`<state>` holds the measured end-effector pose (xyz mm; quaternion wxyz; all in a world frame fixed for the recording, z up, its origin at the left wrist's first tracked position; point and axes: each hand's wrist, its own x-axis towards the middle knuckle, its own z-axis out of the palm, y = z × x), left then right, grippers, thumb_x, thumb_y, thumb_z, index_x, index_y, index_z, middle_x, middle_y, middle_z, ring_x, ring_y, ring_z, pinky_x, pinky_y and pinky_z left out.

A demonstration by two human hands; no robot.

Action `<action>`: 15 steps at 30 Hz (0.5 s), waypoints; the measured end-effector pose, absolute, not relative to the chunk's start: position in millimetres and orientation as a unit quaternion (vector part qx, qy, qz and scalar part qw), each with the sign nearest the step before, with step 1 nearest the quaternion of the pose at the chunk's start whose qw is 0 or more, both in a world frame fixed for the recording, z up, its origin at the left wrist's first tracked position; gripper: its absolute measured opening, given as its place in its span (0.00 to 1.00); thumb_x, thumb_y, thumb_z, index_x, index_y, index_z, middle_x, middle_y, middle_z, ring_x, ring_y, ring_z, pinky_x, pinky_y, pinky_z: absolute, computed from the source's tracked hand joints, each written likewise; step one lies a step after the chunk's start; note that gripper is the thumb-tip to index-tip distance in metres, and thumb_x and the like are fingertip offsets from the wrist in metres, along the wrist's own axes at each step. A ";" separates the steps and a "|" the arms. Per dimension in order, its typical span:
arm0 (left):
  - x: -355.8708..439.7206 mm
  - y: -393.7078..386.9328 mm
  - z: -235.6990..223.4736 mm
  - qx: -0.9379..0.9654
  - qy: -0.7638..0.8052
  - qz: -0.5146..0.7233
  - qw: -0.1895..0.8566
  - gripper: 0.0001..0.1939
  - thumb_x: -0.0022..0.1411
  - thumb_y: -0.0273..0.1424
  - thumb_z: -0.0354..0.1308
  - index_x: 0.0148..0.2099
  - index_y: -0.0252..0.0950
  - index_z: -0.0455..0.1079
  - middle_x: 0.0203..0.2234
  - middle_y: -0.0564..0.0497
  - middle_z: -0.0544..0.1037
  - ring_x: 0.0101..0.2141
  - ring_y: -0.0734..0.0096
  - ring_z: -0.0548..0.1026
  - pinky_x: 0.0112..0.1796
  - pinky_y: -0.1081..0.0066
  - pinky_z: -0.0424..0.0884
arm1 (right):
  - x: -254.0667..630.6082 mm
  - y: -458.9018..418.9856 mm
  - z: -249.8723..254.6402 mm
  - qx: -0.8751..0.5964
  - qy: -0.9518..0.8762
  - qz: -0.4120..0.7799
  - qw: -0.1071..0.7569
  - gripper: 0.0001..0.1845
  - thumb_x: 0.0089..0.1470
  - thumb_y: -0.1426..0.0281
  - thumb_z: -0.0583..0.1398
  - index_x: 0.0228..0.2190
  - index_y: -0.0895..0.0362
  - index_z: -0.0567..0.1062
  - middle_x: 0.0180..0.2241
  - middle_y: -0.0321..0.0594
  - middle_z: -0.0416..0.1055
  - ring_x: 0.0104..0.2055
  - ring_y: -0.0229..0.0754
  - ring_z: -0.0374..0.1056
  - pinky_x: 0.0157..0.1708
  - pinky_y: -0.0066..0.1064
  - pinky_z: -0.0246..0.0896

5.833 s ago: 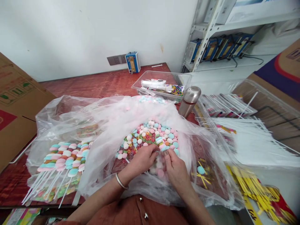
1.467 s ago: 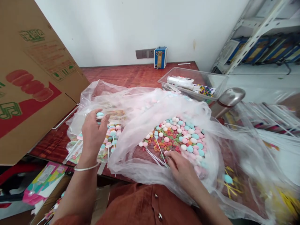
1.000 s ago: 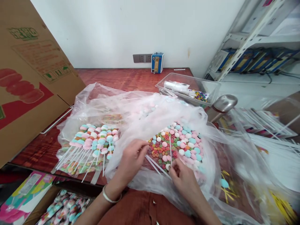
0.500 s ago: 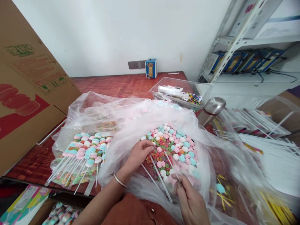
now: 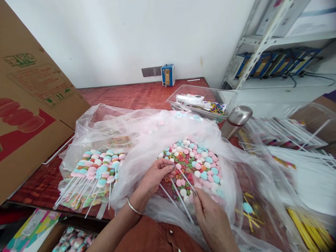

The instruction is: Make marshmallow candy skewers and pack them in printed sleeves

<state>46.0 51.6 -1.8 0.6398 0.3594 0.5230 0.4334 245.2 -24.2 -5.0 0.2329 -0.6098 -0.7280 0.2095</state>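
A heap of loose pastel and ring-shaped candies [image 5: 195, 162] lies in an open clear plastic bag [image 5: 162, 136] on the red wooden table. My right hand [image 5: 210, 217] pinches a thin white stick [image 5: 187, 179] that slants up into the heap. My left hand [image 5: 156, 175] pinches a small pink candy [image 5: 178, 166] at that stick's upper tip. Two more white sticks [image 5: 180, 201] lie under my hands. To the left, finished candy skewers [image 5: 97, 171] lie fanned inside another part of the plastic.
A big cardboard box [image 5: 28, 105] stands at the left. Behind the bag are a clear tray [image 5: 202, 101] with beads and a steel flask [image 5: 235, 120]. Bundles of white sticks [image 5: 294, 157] and yellow wrappers [image 5: 309, 224] fill the right. A box of packed candy [image 5: 70, 241] sits below the table edge.
My left hand left the skewer pile on the left and came to the candy heap, where it picked up a pink candy. My right hand lifted one stick and now meets that candy.
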 end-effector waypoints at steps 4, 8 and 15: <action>35.5 68.9 12.1 0.486 0.557 0.381 0.556 0.30 0.51 0.40 0.68 0.55 0.36 0.69 0.40 0.45 0.79 0.38 0.66 0.77 0.36 0.70 0.71 | 250.8 -21.7 1.3 -0.634 -0.664 0.277 0.285 0.19 0.64 0.63 0.45 0.46 0.55 0.71 0.40 0.43 0.79 0.39 0.45 0.76 0.34 0.29 0.67; 21.4 122.9 46.0 0.591 0.491 0.398 0.501 0.28 0.61 0.45 0.57 0.59 0.37 0.66 0.53 0.41 0.74 0.49 0.57 0.74 0.46 0.62 0.71 | 252.9 5.7 11.9 -0.618 -0.667 0.303 0.285 0.17 0.65 0.63 0.45 0.31 0.54 0.69 0.24 0.34 0.71 0.25 0.40 0.68 0.27 0.27 0.61; 11.4 226.9 60.3 0.790 0.544 0.282 0.038 0.40 0.50 0.38 0.69 0.63 0.34 0.61 0.64 0.35 0.59 0.65 0.43 0.52 0.62 0.48 0.50 | 263.2 132.5 22.2 -0.568 -0.743 0.222 0.275 0.15 0.64 0.70 0.50 0.32 0.57 0.75 0.32 0.38 0.75 0.35 0.40 0.71 0.38 0.32 0.67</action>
